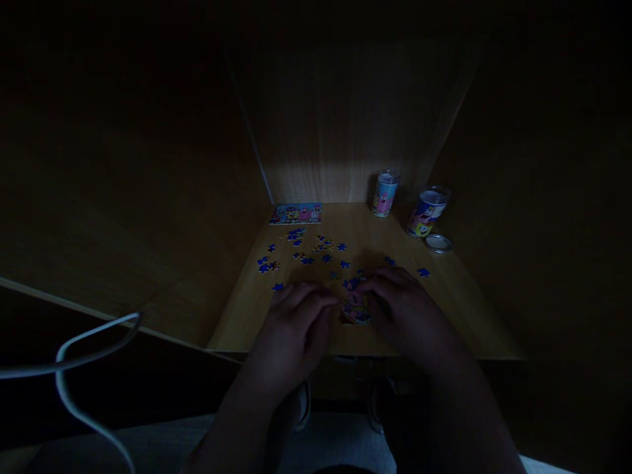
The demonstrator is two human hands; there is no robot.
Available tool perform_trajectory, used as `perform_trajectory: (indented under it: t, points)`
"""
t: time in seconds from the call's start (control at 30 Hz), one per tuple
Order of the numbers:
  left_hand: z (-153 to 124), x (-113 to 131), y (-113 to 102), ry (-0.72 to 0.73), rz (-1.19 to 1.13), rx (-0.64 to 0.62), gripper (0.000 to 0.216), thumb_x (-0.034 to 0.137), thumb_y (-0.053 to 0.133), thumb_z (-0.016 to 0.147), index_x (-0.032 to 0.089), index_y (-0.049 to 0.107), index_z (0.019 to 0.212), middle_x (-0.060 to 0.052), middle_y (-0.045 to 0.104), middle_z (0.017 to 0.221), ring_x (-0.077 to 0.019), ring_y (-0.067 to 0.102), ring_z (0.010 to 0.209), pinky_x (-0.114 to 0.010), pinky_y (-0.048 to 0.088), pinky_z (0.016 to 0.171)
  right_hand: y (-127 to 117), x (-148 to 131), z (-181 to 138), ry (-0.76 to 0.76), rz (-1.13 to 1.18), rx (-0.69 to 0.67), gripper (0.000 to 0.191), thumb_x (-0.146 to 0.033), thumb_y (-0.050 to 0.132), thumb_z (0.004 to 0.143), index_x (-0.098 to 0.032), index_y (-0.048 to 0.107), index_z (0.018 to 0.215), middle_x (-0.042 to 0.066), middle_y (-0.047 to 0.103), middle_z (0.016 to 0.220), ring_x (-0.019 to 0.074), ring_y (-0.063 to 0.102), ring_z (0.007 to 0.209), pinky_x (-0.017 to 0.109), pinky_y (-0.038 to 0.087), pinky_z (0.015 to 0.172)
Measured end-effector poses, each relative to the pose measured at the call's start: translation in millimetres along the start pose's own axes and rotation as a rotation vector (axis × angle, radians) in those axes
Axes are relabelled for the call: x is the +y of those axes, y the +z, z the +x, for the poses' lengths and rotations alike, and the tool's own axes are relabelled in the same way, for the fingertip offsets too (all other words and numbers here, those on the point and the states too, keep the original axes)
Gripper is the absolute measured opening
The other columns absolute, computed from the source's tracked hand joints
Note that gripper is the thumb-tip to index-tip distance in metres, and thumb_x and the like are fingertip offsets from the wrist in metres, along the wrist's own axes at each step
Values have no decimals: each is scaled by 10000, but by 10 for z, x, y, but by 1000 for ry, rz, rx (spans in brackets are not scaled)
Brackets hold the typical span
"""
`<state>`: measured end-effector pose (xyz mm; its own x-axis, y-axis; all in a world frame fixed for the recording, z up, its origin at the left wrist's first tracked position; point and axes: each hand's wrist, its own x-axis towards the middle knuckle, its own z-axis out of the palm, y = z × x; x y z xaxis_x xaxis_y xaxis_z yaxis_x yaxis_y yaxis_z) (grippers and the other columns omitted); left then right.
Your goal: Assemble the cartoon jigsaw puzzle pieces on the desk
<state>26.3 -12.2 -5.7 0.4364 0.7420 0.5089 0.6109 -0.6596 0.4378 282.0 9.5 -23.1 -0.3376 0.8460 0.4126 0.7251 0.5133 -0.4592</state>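
Observation:
The scene is very dark. Both my hands rest on a small wooden desk [459, 309] near its front edge. My left hand [296, 326] lies with fingers curled, tips at the left edge of a small joined patch of puzzle [356, 311]. My right hand [402, 306] covers the patch's right side, fingers bent and pressed toward it; what they pinch is hidden. Several loose blue puzzle pieces [301, 253] lie scattered beyond the hands. A printed picture card [296, 213] lies flat at the back left of the desk.
Two cartoon-printed tins stand at the back right, one [384, 193] near the wall, the other [427, 210] with its round lid [438, 243] lying beside it. Wooden partition walls close in three sides. A white cable [74, 355] loops at lower left.

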Motion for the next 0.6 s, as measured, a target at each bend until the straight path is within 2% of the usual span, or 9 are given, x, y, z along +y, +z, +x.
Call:
perform_trajectory:
  t: [0.1, 0.27, 0.37, 0.53, 0.6]
  points:
    - [-12, -94, -112, -75, 72, 87, 258, 95, 569, 1078, 253, 732, 1201, -65, 762, 1144, -276, 713, 1084, -464, 575, 952, -4, -14, -6, 14, 4, 11, 269, -128, 627, 1032, -279, 811, 1157, 79, 800, 1313, 294, 718, 1260, 565, 593, 1145]
    - [-64, -339, -278, -155, 249, 137, 221, 158, 578, 1065, 245, 752, 1170, -79, 782, 1154, -310, 728, 1098, -489, 574, 975, -21, -23, -2, 22, 9, 10, 241, -146, 629, 1047, -277, 809, 1139, 78, 805, 1304, 286, 729, 1247, 545, 594, 1145]
    - [-78, -426, -292, -204, 284, 153, 217, 172, 576, 1050, 241, 761, 1142, -84, 795, 1138, -318, 735, 1091, -491, 577, 973, -28, -19, 0, 17, 1, -2, 245, -135, 636, 1043, -281, 803, 1147, 72, 807, 1293, 283, 731, 1240, 542, 589, 1150]
    - [-70, -423, -261, -211, 274, 118, 203, 197, 589, 1052, 241, 778, 1111, -92, 804, 1135, -320, 731, 1080, -498, 582, 971, -38, -30, 1, 5, 1, 3, 247, -135, 630, 1054, -287, 805, 1138, 69, 804, 1313, 276, 737, 1246, 523, 597, 1136]
    - [-78, -431, -275, -251, 271, 158, 220, 175, 586, 1032, 235, 778, 1121, -93, 808, 1140, -317, 734, 1081, -494, 587, 979, -36, -30, 1, 0, 7, 3, 249, -136, 626, 1058, -291, 807, 1132, 63, 807, 1298, 273, 741, 1234, 529, 603, 1126]
